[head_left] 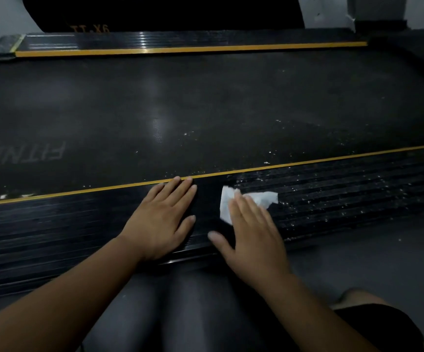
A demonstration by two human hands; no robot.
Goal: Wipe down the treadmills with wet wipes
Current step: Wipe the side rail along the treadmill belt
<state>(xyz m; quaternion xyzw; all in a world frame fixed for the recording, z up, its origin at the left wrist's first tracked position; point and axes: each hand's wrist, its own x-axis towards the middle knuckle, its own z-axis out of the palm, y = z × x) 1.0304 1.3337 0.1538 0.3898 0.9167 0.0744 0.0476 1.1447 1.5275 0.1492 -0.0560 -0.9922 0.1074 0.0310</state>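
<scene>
My right hand, fingers flat, presses the crumpled white wet wipe on the ribbed black side rail, lower centre; my left hand rests flat beside. Rightward, white specks remain (belt too).

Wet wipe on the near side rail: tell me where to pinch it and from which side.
Pinch the loose right-hand flap of the wet wipe, coming from the right and above. It lies flat on the ribbed side rail with the right hand pressing its middle, so that flap is likely the freest part.
</scene>
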